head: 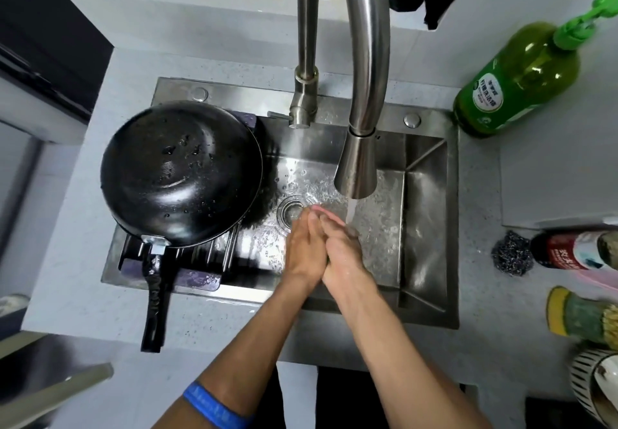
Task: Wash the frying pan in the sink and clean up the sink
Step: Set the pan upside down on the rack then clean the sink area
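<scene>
A black frying pan [180,171] lies upside down on a dark drying rack [200,263] over the left part of the steel sink [424,214], wet with drops, its handle [154,301] pointing toward me. Water runs from the faucet spout [358,164] onto the sink floor beside the drain [291,211]. My left hand [306,248] and my right hand [341,249] are pressed palm to palm under the stream, fingers straight, holding nothing.
A green dish soap bottle [515,84] stands on the counter at the back right. A steel scourer [511,253], a red-labelled bottle [575,249], a green and yellow sponge brush [582,316] and a striped bowl [595,385] lie along the right. Jars line the back ledge.
</scene>
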{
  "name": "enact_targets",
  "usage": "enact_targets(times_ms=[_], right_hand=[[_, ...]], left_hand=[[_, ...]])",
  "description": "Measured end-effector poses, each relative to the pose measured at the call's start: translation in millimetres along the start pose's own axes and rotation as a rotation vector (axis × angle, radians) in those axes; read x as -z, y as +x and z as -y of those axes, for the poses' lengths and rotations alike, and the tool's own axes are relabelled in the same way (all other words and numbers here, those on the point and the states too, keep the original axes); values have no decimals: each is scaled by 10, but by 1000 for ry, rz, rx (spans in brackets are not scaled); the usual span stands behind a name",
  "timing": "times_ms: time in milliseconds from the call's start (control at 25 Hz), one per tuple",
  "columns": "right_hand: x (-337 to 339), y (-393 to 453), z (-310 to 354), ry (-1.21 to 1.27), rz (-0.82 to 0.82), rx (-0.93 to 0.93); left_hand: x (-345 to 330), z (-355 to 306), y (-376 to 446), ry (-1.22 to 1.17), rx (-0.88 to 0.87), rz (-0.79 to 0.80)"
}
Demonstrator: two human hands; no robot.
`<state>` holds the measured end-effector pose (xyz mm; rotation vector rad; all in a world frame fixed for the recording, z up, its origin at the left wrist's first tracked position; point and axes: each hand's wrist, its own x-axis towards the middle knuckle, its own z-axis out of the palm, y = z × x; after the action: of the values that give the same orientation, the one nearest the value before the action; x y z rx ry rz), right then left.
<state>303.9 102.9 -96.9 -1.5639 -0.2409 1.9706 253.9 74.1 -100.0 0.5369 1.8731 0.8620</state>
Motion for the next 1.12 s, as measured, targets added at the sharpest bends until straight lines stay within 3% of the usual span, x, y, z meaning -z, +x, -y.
enact_targets(times_ms=[80, 120, 320, 400, 520, 640, 760, 840, 960, 1080, 1120], right_hand=[[-101, 9, -84, -12, -86, 15], [-167, -7, -131, -3, -131, 2], [-401, -15, -221, -145, -186, 52], [-438, -110, -141, -181, -84, 42], [-483, -278, -55, -99, 172, 133], [-439, -541, -83, -280, 254, 265], [-432, -833, -145, -424, 228, 286], [-426, -976, -161, -473, 183, 282], [-431, -1153, -162, -541, 25, 386], [-337, -1262, -220, -909, -179, 740], [-297, -1307, -244, -1068, -193, 866]], left_hand=[[103, 14, -74, -423, 241, 77], [171, 45, -77, -461, 309, 83], [486, 100, -120, -268, 242, -19], [695, 122, -162, -285, 242, -35], [975, 68, -258, -590, 228, 224], [1283, -74, -254, -627, 59, 181], [1503, -215, -233, -367, -176, 172], [1636, -345, -222, -351, -190, 153], [1758, -464, -248, -686, 101, 384], [1611, -333, -344, -322, 172, 408], [1541, -297, -440, -312, 186, 497]])
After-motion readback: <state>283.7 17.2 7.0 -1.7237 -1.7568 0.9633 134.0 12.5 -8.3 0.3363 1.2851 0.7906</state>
